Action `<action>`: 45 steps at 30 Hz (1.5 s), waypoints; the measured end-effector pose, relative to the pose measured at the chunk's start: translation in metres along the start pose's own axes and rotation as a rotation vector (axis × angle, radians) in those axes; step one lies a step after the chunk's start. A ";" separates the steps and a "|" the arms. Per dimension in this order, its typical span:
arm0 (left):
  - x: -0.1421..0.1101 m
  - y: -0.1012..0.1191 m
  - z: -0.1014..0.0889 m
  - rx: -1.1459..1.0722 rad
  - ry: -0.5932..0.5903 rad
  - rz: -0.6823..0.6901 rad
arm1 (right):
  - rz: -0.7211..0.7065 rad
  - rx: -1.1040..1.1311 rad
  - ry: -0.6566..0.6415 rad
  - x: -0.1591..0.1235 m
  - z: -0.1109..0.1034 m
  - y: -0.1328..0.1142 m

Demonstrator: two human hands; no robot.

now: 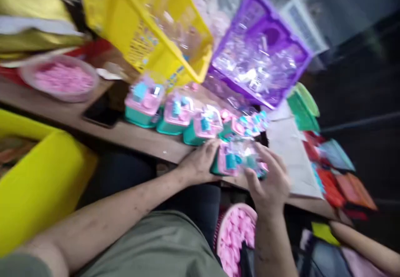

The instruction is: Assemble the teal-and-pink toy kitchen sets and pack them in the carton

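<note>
A small pink-and-teal plastic toy box point(222, 164) with blue parts on top sits at the front edge of the table. My left hand point(201, 162) grips its left side, the fingers partly hidden behind it. Over the right part of the box, my right hand point(271, 179) holds a clear plastic piece point(245, 147) between thumb and fingers; blur hides its exact shape. Behind my hands stands a row of similar toy boxes point(175, 112) with pink tops and teal bases. Small pink and blue parts point(250, 122) crowd the row's right end.
A tilted yellow basket point(140, 31) and a purple basket point(229, 87) hold clear plastic pieces. To the left are a bowl of pink parts point(64, 79) and a dark phone point(104, 108). Below the table, a pink tub point(223, 227) contains pink pieces. Another person's arm point(365, 243) shows at lower right.
</note>
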State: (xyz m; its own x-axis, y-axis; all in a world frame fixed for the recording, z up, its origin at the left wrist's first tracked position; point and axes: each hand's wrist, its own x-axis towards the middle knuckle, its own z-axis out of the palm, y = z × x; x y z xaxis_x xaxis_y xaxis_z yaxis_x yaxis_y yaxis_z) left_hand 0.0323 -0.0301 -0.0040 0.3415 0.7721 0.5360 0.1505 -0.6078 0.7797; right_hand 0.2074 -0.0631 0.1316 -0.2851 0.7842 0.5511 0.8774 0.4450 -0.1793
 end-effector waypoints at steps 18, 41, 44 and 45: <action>-0.003 -0.009 0.007 0.028 -0.025 -0.027 | 0.185 0.657 -0.269 0.007 0.015 0.022; 0.066 0.087 -0.053 0.418 -0.376 0.286 | 0.816 1.485 0.465 -0.014 0.032 0.033; 0.099 0.093 -0.053 0.598 -0.611 0.381 | 0.838 1.537 0.531 -0.030 0.032 0.039; 0.110 0.092 -0.052 0.633 -0.681 0.390 | 0.844 1.550 0.535 -0.036 0.033 0.040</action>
State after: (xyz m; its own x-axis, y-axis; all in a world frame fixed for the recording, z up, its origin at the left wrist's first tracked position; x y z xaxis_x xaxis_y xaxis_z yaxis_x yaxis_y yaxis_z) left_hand 0.0360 0.0083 0.1438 0.8995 0.3480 0.2641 0.3124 -0.9350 0.1679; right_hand 0.2399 -0.0597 0.0774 0.3991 0.9160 0.0403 -0.4834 0.2476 -0.8397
